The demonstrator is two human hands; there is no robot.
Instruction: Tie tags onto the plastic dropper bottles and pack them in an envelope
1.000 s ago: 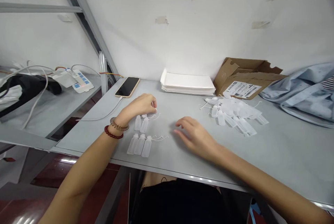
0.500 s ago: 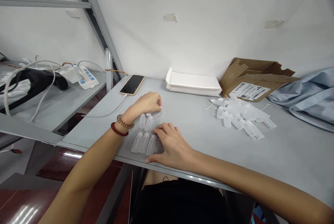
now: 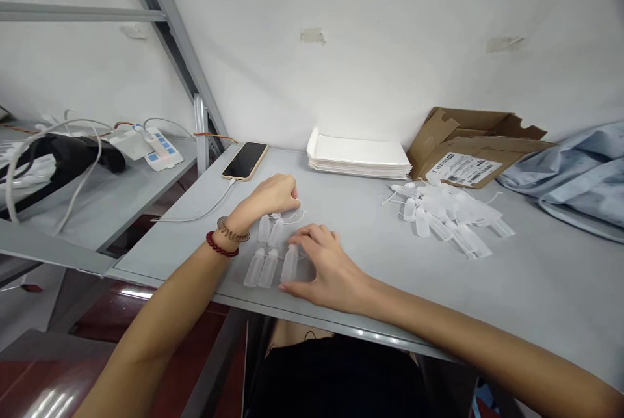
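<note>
Small frosted plastic bottle-shaped pieces lie in two short rows near the table's front edge, with thin white cords at their necks. My right hand (image 3: 331, 268) is around the rightmost piece (image 3: 289, 264) of the front row, forefinger at its neck and thumb by its lower end. Left of it lie two more pieces (image 3: 262, 268), side by side. Behind them, two pieces (image 3: 270, 231) rest just below my left hand (image 3: 280, 194). Its fingers are curled closed beside a looped white cord (image 3: 298, 218); what they pinch is hidden.
A loose pile of similar pieces (image 3: 448, 210) lies to the right, before an open cardboard box (image 3: 478, 145). White envelopes (image 3: 361, 155) are stacked by the wall. A phone (image 3: 245, 160) with its cable lies at left; a pale blue cloth (image 3: 575, 177) is at far right.
My right hand has drawn the rightmost front piece a little to the right, opening a gap from the other two. My left hand stays closed in nearly the same place.
</note>
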